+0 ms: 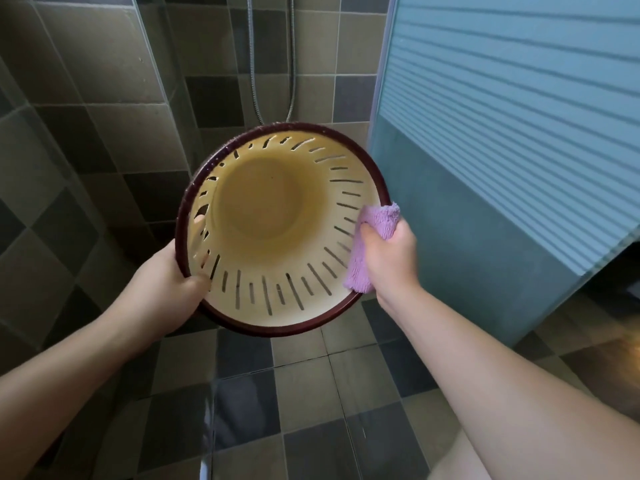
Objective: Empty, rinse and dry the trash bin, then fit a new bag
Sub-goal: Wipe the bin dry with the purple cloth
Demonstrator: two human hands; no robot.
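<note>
One trash bin (277,230), two hands: left (166,275) grips its rim, right (388,254) clutches one purple cloth (367,251).

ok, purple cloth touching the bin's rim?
Touching. Head view: the purple cloth, held in the right hand, drapes over the bin rim at its right edge, no gap visible.

checkered grey tile floor (304,393); frosted shower door (502,168) standing on it

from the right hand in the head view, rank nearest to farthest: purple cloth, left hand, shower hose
1. purple cloth: gripped in the right hand, against the trash bin rim.
2. left hand: across the bin, gripping its opposite rim.
3. shower hose: hanging on the tiled wall beyond the bin.
</note>
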